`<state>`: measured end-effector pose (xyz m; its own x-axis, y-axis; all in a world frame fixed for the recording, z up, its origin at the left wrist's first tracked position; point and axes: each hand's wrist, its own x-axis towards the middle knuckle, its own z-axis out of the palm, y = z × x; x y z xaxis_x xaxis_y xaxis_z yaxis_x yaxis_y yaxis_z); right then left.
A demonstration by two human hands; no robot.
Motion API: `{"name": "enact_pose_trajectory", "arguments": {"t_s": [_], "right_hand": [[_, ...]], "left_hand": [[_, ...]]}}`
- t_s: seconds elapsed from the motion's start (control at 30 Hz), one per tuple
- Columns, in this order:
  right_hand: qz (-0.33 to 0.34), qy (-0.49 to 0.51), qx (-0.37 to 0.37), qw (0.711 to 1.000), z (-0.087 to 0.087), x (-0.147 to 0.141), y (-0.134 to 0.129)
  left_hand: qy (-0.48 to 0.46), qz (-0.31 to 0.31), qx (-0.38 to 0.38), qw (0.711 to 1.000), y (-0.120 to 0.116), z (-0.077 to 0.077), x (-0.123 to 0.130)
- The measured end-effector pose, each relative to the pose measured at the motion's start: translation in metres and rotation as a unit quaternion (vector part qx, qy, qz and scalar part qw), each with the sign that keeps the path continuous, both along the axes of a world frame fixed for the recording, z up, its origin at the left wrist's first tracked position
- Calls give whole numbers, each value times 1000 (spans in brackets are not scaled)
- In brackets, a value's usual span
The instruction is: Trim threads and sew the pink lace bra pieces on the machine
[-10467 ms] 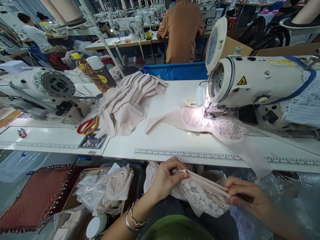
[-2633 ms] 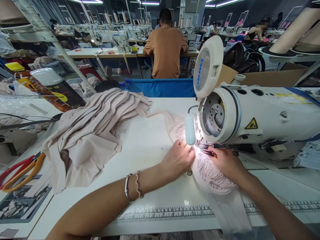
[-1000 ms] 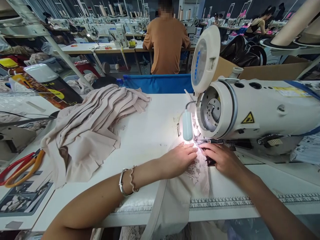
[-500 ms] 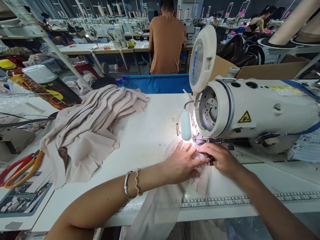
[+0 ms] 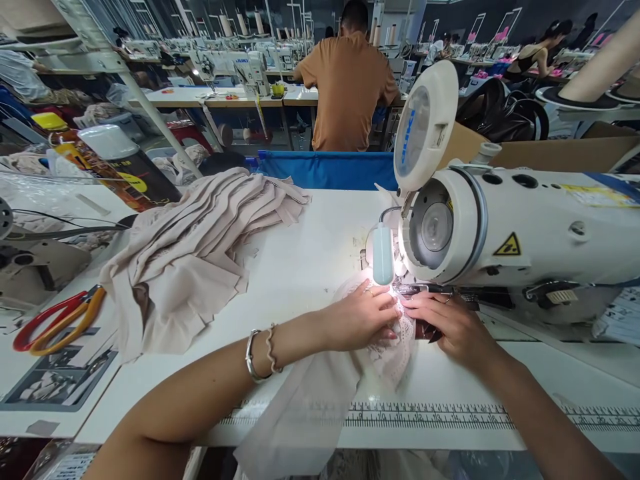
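Observation:
A pale pink lace piece [image 5: 385, 353] with a plain fabric tail lies on the white table [image 5: 310, 267] under the needle of the white sewing machine [image 5: 505, 233]. My left hand [image 5: 363, 317] presses flat on the lace just left of the needle, fingers together. My right hand [image 5: 450, 327] rests on the lace at the right of the needle, fingertips by the presser foot. The machine's small lamp [image 5: 383, 253] lights both hands. The fabric tail hangs over the table's front edge.
A heap of beige fabric pieces [image 5: 200, 253] lies at the left of the table. Red and orange scissors [image 5: 55, 320] lie further left. A person in a brown shirt [image 5: 350, 80] sits with their back to me beyond a blue bin [image 5: 325, 170]. A printed ruler [image 5: 430, 419] runs along the front edge.
Both hands have stayed on the lace at the needle, nudging it slightly. The handwheel looks blurred now. The view has shifted a little to the left.

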<state>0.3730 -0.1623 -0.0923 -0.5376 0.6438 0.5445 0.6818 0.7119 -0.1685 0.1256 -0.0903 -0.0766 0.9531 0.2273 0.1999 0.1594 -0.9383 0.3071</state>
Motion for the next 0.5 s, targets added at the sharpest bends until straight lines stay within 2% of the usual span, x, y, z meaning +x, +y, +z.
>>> {"name": "enact_pose_trajectory", "arguments": {"t_s": [0.2, 0.33, 0.5], "right_hand": [[-24, -22, -17, 999, 1, -5, 0], [-35, -39, -13, 999, 1, -9, 0], [-13, -26, -7, 1000, 2, -9, -3]], "left_hand": [[-4, -9, -12, 1000, 22, 10, -7], [-9, 9, 30, 999, 23, 9, -6], [-39, -60, 59, 996, 18, 7, -4]]}}
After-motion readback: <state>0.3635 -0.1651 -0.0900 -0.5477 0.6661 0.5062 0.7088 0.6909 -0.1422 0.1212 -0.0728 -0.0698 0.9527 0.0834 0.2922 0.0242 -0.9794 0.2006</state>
